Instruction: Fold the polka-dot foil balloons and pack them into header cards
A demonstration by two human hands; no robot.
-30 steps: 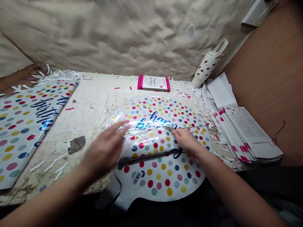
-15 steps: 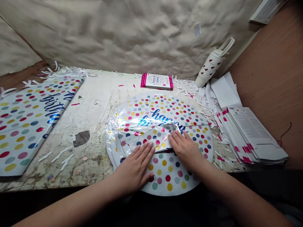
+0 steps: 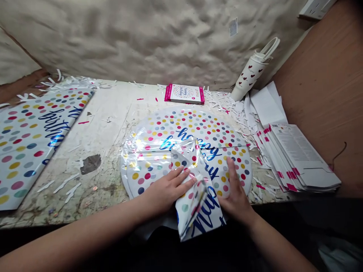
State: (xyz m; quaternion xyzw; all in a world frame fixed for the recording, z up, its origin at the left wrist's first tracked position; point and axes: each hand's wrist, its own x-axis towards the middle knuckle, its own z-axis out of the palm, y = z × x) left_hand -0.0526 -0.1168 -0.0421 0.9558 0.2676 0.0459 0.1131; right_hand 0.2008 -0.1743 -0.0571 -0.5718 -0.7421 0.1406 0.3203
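Folded dotted foil (image 3: 198, 194) lies on the round foil stack (image 3: 190, 122), mid near edge of the desk (image 3: 109, 130); long axis runs from the stack out past that edge. Left hand (image 3: 163, 191) rests flat on its left side, fingers extended, nothing gripped. Right hand (image 3: 238, 200) stands along its right side, thumb and fingers wide apart; contact there, can't tell. Foil sits between both, left hand nearer. Pink-edged packs (image 3: 185, 93) near far edge.

Dim, uneven light; white glare streaks the glossy, round, polka-dotted white sheets (image 3: 159, 130) left of centre; black swallows the bottom and upper-right corner.
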